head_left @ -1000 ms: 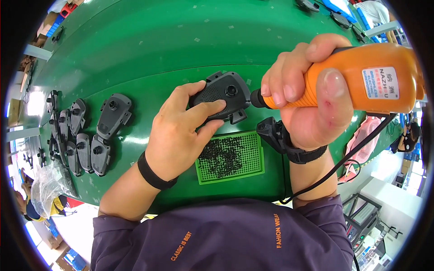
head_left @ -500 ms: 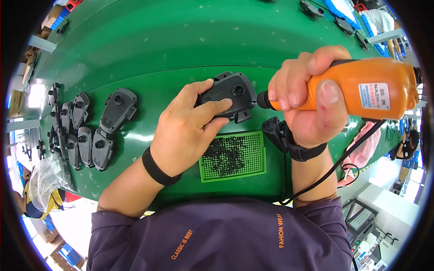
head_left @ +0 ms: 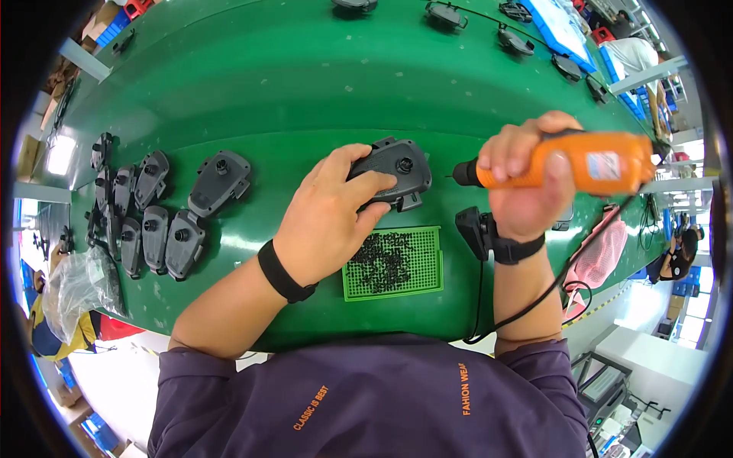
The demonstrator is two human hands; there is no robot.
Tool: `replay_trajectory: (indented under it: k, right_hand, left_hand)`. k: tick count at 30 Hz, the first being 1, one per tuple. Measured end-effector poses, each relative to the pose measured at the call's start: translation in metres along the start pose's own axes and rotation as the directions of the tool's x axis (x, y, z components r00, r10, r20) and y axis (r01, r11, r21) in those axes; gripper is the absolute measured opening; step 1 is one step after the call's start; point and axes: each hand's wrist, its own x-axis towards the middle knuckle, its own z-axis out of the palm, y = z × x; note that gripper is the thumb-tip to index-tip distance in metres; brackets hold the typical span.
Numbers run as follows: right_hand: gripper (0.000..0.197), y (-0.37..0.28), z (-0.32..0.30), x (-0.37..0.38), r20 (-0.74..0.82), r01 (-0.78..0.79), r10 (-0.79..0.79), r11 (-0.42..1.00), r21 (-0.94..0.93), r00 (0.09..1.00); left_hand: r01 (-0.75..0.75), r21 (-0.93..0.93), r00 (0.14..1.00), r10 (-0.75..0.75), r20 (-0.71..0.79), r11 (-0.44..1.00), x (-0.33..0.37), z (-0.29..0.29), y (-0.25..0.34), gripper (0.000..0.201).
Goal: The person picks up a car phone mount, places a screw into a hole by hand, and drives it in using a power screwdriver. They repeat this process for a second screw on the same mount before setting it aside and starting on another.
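Orange pistol-less electric screwdriver (head_left: pixel 607 164) is sitting lower and a bit right vs. half a second ago; its thin bit is now showing clear of the work. Right hand (head_left: pixel 527 202) is wrapping the driver body, fingers curled around it, bit pointing left. Left hand (head_left: pixel 324 206) is holding the dark grey plastic housing with a round black knob (head_left: pixel 408 179), forefinger pressing on top, thumb along the near edge. Housing is lying mid-table on the glossy green tabletop (head_left: pixel 305 91), bit just off its right edge, not touching. Light-green perforated plastic tray (head_left: pixel 393 296) is sitting nearer the body, holding loose small black parts (head_left: pixel 385 263), too small to identify. More matching grey housings (head_left: pixel 217 183) are lying in a cluster at left, clear plastic bag (head_left: pixel 72 294) resting near them.
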Motion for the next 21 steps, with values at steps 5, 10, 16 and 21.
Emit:
replay_trajectory:
  k: [5,10,16,21]
  right_hand:
    - [0.035,0.030,-0.008,-0.016,-0.046,-0.075,0.071,0.991,-0.114,0.996]
    - [0.037,0.017,-0.015,-0.010,-0.017,-0.008,0.006,0.997,-0.080,1.000]
    - [0.040,-0.051,0.035,0.016,0.180,0.043,-0.071,0.987,0.158,0.981]
    - [0.040,-0.058,0.063,0.020,0.352,-0.047,-0.053,0.962,0.269,0.934]
  left_hand:
    - [0.033,-0.025,0.993,-0.035,-0.110,0.999,0.001,-0.004,-0.003,0.021]
    - [-0.039,-0.095,0.988,0.025,-0.150,0.995,0.009,-0.028,-0.005,0.022]
    - [0.197,-0.479,0.980,-0.185,0.073,0.855,0.000,-0.031,0.016,0.020]
    - [0.292,-0.545,0.954,-0.197,0.227,0.786,-0.001,-0.036,0.022,0.015]
